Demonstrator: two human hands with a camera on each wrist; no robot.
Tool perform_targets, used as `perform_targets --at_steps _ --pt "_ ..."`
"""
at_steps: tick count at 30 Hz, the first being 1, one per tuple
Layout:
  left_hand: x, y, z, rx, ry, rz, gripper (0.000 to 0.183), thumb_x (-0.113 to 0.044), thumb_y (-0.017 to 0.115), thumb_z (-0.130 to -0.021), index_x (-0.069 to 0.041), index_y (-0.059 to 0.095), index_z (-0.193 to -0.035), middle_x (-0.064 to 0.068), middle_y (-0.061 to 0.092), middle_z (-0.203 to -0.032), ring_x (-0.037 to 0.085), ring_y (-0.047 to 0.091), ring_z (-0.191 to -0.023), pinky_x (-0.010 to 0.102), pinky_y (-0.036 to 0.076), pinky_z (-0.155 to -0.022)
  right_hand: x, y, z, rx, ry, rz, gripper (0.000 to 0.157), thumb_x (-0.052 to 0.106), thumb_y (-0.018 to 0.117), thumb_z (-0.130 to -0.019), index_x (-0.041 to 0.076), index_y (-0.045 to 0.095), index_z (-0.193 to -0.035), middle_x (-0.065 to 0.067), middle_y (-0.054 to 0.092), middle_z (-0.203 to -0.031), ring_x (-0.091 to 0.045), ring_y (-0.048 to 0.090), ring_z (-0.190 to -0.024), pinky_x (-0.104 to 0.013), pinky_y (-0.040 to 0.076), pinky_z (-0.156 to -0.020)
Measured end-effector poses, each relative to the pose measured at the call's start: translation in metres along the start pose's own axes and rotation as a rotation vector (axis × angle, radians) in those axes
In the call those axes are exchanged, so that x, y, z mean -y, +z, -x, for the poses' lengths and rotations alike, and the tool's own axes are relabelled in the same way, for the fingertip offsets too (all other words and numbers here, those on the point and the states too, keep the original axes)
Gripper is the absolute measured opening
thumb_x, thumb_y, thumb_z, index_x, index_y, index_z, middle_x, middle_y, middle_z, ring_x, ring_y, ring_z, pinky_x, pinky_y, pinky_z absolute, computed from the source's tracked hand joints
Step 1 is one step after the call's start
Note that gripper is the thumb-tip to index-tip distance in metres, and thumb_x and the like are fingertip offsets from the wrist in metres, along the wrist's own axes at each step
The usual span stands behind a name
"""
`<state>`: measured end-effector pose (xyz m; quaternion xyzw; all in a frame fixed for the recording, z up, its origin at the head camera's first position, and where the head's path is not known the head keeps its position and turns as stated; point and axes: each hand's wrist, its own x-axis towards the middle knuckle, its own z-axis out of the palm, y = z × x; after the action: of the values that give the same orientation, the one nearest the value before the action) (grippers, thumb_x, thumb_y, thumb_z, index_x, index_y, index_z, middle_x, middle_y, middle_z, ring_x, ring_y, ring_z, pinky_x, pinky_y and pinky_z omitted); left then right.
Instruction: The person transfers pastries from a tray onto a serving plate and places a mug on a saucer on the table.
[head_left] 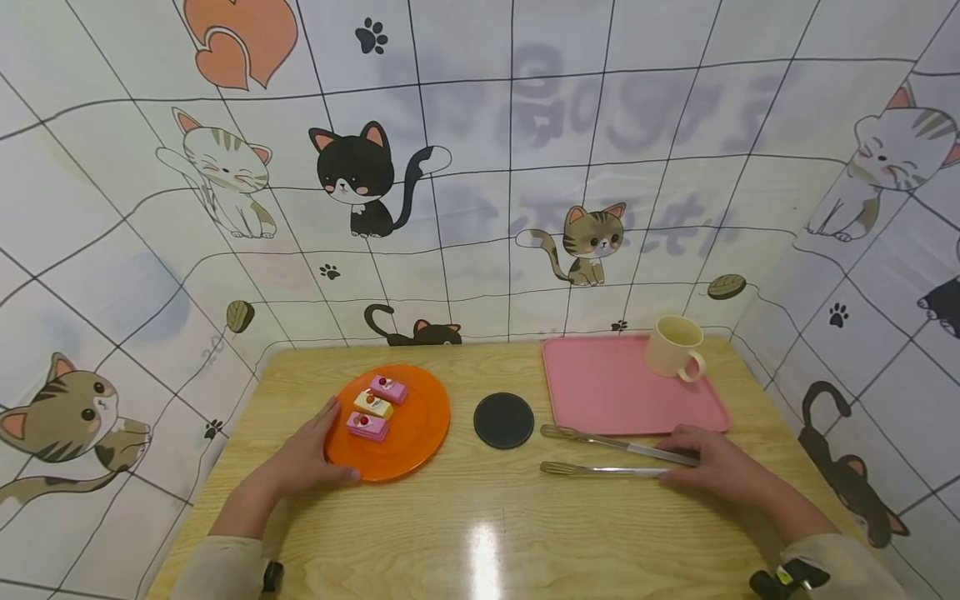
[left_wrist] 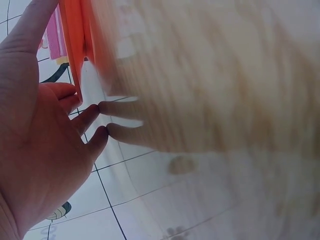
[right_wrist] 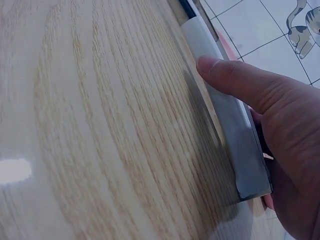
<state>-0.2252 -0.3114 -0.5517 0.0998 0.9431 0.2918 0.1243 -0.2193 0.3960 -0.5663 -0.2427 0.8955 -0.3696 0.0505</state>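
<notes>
Three small toy cake slices [head_left: 372, 404], two pink and one yellow, lie in a row on an orange plate [head_left: 420, 429]. At the plate's left side, my left hand [head_left: 303, 454] holds the rim, thumb along the front and fingers on the left edge. In the left wrist view, some fingertips of the left hand [left_wrist: 55, 135] touch the table. My right hand [head_left: 712, 467] grips metal tongs [head_left: 611, 472] near their handle end, and their two arms stand apart. The thumb of the right hand [right_wrist: 290, 135] presses on a pale tong arm [right_wrist: 227, 130] in the right wrist view.
A pink tray [head_left: 607, 392] lies at the back right, with a cream mug [head_left: 672, 346] on its right part. Between plate and tray sits a dark round coaster [head_left: 503, 420]. Cat-patterned cloth [head_left: 480, 192] rises behind and beside the wooden table [head_left: 420, 533].
</notes>
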Motion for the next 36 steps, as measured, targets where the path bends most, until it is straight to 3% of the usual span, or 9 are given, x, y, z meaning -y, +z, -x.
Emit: perform_targets --at_steps 6,12,16,19,23,27,36 --pt "0.001 0.001 0.000 -0.014 -0.007 -0.002 0.142 -0.058 0.097 -0.078 0.000 0.013 -0.176 0.025 0.008 -0.183 0.054 0.016 -0.165 0.071 0.021 -0.129 0.001 0.000 0.003 -0.017 0.018 0.010 0.044 0.026 0.097 -0.088 0.011 0.080 -0.126 0.009 0.068 -0.104 -0.005 0.060 -0.095 -0.020 0.051 -0.085" --pt "-0.002 -0.001 0.001 -0.069 0.001 0.042 0.139 -0.052 0.098 -0.080 0.003 0.012 -0.175 0.029 0.017 -0.181 0.054 0.020 -0.164 0.070 0.023 -0.129 0.005 0.003 0.004 -0.150 -0.098 -0.006 0.038 0.012 0.098 -0.084 0.008 0.081 -0.118 0.003 0.072 -0.104 -0.013 0.064 -0.097 -0.015 0.048 -0.088" --pt "-0.002 -0.001 0.000 -0.091 0.003 0.045 0.132 -0.049 0.097 -0.083 0.001 0.016 -0.174 0.028 0.026 -0.178 0.052 0.029 -0.161 0.069 0.027 -0.128 0.006 0.004 0.003 -0.228 -0.125 0.043 0.033 0.005 0.095 -0.085 0.009 0.081 -0.115 0.000 0.072 -0.102 -0.015 0.062 -0.092 -0.019 0.049 -0.082" --pt "-0.002 -0.001 0.001 -0.090 0.006 0.056 0.129 -0.048 0.097 -0.084 0.001 0.018 -0.174 0.028 0.029 -0.176 0.051 0.031 -0.160 0.069 0.028 -0.128 0.008 0.003 0.002 -0.274 -0.066 0.076 0.026 0.006 0.092 -0.089 0.011 0.082 -0.113 0.003 0.072 -0.101 -0.011 0.063 -0.090 -0.020 0.051 -0.078" --pt "-0.002 0.000 0.002 -0.077 0.002 0.062 0.131 -0.049 0.097 -0.083 0.002 0.017 -0.174 0.028 0.029 -0.177 0.052 0.031 -0.160 0.069 0.027 -0.128 0.010 -0.002 -0.001 -0.330 0.082 0.086 0.020 0.015 0.087 -0.098 0.010 0.081 -0.117 0.003 0.071 -0.102 -0.009 0.062 -0.088 -0.021 0.053 -0.074" --pt "-0.002 -0.001 0.003 -0.066 -0.003 0.063 0.134 -0.049 0.098 -0.081 0.002 0.016 -0.174 0.029 0.028 -0.177 0.053 0.031 -0.160 0.069 0.027 -0.128 0.007 -0.008 -0.005 -0.401 0.200 0.076 0.024 0.022 0.080 -0.106 0.008 0.078 -0.125 -0.002 0.068 -0.101 -0.010 0.058 -0.085 -0.021 0.051 -0.069" --pt "-0.001 0.000 0.002 -0.060 0.002 0.070 0.135 -0.049 0.099 -0.080 0.000 0.016 -0.174 0.028 0.028 -0.177 0.052 0.031 -0.160 0.069 0.028 -0.127 0.005 -0.022 -0.018 -0.603 0.292 -0.006 0.039 0.029 0.074 -0.109 0.001 0.072 -0.136 -0.006 0.070 -0.109 -0.001 0.057 -0.093 -0.008 0.046 -0.075"
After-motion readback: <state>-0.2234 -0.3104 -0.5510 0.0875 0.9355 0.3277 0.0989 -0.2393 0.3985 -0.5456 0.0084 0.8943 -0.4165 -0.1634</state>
